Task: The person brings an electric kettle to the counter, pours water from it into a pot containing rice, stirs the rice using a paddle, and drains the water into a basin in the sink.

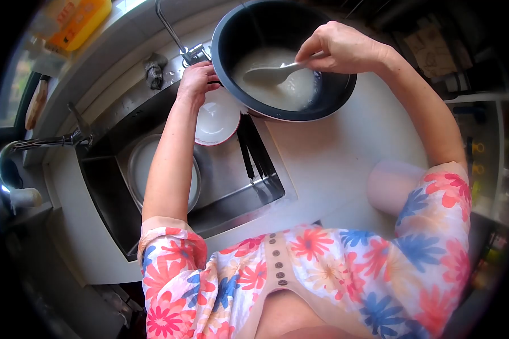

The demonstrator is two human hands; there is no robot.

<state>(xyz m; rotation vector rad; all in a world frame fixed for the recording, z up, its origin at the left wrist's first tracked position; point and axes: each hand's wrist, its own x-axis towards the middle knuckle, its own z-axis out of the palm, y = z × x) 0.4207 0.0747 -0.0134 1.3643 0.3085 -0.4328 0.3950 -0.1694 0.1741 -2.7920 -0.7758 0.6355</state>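
A deep dark cooking pot with cloudy whitish liquid in it leans over the sink's right edge. My left hand is closed at the pot's left side, by a short dark handle; the fingertips are partly hidden. Between the fingers of my right hand is the handle of a pale grey ladle, its scoop inside the pot at the liquid. Just below my left hand, a white bowl with a red rim sits at the sink, partly under the pot.
The steel sink holds a large round pan behind my left forearm and dark chopsticks. Taps rise at the back, beside a grey cloth. On the white counter, a pinkish container stands near my right sleeve.
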